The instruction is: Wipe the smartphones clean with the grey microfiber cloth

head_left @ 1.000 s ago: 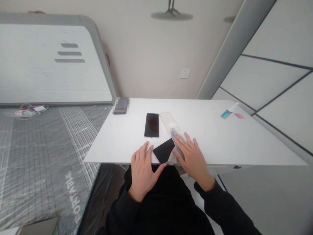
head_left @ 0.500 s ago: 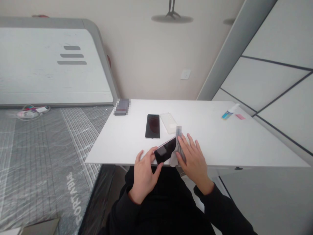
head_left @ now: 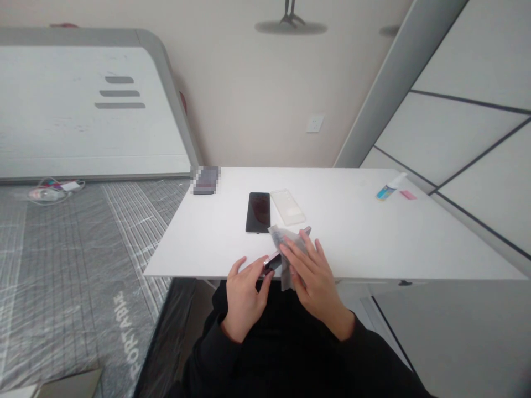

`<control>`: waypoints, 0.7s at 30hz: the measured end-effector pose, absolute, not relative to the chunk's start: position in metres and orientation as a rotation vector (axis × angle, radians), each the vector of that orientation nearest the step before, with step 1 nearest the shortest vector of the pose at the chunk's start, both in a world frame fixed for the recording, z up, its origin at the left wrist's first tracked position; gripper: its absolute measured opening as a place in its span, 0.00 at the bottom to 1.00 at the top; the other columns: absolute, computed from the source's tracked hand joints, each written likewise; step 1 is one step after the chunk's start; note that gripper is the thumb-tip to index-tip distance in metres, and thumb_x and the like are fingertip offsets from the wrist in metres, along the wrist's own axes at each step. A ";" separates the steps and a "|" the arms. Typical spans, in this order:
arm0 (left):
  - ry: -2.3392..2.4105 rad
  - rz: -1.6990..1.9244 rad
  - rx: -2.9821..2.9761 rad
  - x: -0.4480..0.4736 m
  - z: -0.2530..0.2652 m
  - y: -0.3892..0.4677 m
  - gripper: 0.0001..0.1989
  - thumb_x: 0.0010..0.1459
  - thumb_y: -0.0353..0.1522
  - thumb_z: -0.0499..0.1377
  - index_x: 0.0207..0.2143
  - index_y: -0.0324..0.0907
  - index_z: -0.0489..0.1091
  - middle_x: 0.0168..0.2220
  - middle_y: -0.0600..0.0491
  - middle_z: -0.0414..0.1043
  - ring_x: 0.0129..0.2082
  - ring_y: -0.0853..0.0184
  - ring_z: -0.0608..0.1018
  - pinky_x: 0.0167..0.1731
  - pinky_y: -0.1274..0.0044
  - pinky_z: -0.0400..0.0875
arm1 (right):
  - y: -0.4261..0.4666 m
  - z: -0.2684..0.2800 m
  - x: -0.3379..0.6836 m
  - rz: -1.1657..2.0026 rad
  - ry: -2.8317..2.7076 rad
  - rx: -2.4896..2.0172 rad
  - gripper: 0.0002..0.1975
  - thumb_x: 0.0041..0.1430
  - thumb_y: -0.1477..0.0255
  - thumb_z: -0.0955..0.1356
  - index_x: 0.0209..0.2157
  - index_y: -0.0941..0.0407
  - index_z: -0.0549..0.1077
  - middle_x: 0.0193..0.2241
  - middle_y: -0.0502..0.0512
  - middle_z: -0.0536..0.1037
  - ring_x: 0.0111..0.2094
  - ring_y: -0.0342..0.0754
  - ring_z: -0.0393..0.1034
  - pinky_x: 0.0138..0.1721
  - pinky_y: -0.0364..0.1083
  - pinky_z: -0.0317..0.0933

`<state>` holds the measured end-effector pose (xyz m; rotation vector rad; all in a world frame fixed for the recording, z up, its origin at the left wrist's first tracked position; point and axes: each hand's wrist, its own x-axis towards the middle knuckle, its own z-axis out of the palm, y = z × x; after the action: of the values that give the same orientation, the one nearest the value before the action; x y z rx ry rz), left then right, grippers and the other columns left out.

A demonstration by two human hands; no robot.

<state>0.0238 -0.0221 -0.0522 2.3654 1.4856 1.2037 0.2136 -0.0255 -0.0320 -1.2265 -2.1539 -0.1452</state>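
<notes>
My left hand [head_left: 245, 296] is closed on the near-left end of a dark-screened smartphone [head_left: 272, 264], gripped between thumb and fingers at the front edge of the table. Over the phone's screen lies a thin grey wiping cloth [head_left: 286, 271], covering most of it. My right hand [head_left: 312, 275] holds this cloth against the phone, its fingers laid across the top. Just beyond the hands, a black tablet-like device [head_left: 258, 213] rests flat. Beside it on the right is a clear phone case [head_left: 287, 207].
The white table [head_left: 373, 243] stands against the wall. On its far right are a small spray bottle [head_left: 386, 192] lying tilted and a pink slip [head_left: 409, 194]. A dark, pixelated item [head_left: 206, 181] sits at the far left corner.
My right hand has moved left with the cloth along the phone, so less of the screen shows. The phone appears more tilted. My left hand keeps its hold.
</notes>
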 end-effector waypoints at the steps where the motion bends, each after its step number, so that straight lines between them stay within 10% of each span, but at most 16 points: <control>1: 1.483 1.205 2.370 0.024 -0.053 -0.022 0.11 0.66 0.29 0.55 0.48 0.45 0.73 0.43 0.50 0.84 0.37 0.62 0.85 0.55 0.62 0.72 | -0.028 -0.029 0.208 -0.136 -2.201 -1.182 0.34 0.67 0.80 0.57 0.72 0.50 0.50 0.67 0.53 0.65 0.73 0.57 0.42 0.69 0.66 0.48; 21: 1.494 1.284 2.389 0.026 -0.053 -0.023 0.10 0.67 0.29 0.56 0.49 0.44 0.72 0.43 0.51 0.84 0.37 0.63 0.85 0.53 0.64 0.70 | -0.023 -0.019 0.205 -0.156 -2.147 -1.264 0.30 0.65 0.80 0.59 0.68 0.55 0.61 0.65 0.55 0.69 0.73 0.59 0.44 0.68 0.65 0.49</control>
<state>0.0258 -0.0228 -0.0533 2.3890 1.4941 1.2843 0.2045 -0.0233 -0.0189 -1.2636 -2.1467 -0.1561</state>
